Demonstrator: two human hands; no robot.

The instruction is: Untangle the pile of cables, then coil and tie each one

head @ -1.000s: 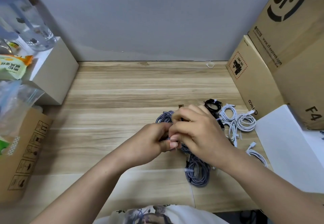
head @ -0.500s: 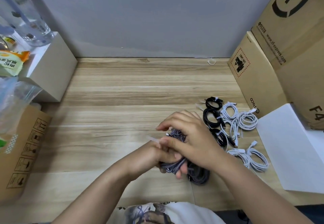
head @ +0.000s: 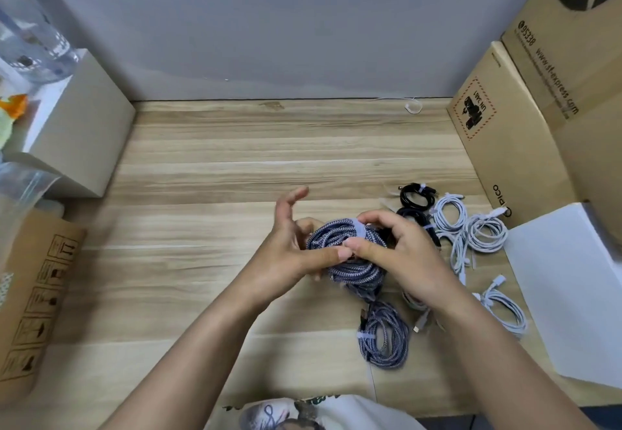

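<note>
I've got both hands over the light wood-grain surface (head: pixel 235 160), toward its right half, working a coiled bundle of blue-and-white braided cable (head: pixel 350 258) held just above the wood. My right hand (head: pixel 400 261) pinches the coil's far side, thumb and forefinger curled round the pale tie strap (head: pixel 360 230) that wraps the bundle. My left hand (head: pixel 286 261) cradles the coil from the left, thumb pressed against its near side while the other fingers (head: pixel 291 199) are spread and lifted, pointing away from me. A second blue-and-white braided coil (head: pixel 383 337), already strapped with a white tie, lies on the surface toward the near edge, just beside my right wrist. Toward the right edge sit two tied black cable coils (head: pixel 415 194), several white cable coils (head: pixel 471 227), and another white coil (head: pixel 505 312) nearer to me. Brown cardboard boxes (head: pixel 505 147) stand along the right edge, a flat white box (head: pixel 572 295) lies at the near right corner, and a beige box (head: pixel 84 126) stands at the far left corner.
</note>
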